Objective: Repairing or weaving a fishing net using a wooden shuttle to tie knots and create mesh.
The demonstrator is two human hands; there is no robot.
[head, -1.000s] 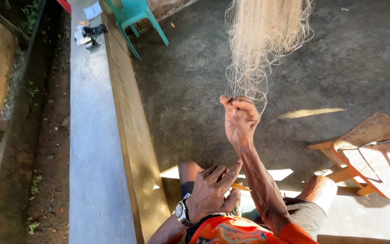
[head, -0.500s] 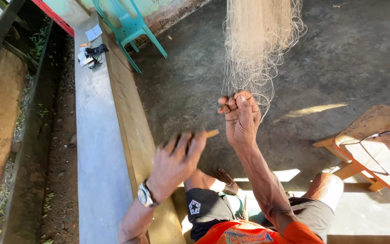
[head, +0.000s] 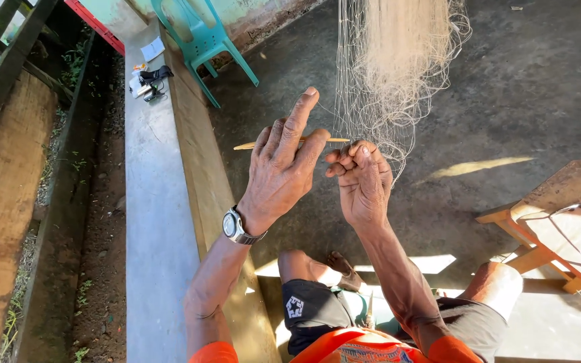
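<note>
A seated person mends a pale fishing net (head: 398,60) that hangs from the top centre of the frame, both hands raised at mid-picture over a bare concrete floor (head: 539,87). The left hand (head: 280,171), a wristwatch (head: 235,226) on its wrist, pinches a thin wooden netting needle (head: 250,145) between thumb and bent fingers, the index finger standing straight up; the needle lies level, its tip reaching toward the right hand (head: 361,178). That hand is curled into a loose fist, its fingers closed on the lowest strands of the net, which taper to a point just above the knuckles. The two hands are just beside each other, almost touching. Doing this step well seems to call for keeping the gathered mesh taut in the right fist so the loop stays open, and steering the needle flat through it without snagging neighbouring strands. A turquoise plastic chair (head: 203,40) stands at upper left beside a long concrete ledge (head: 156,222); a wooden stool (head: 559,228) sits at the right edge.
</note>
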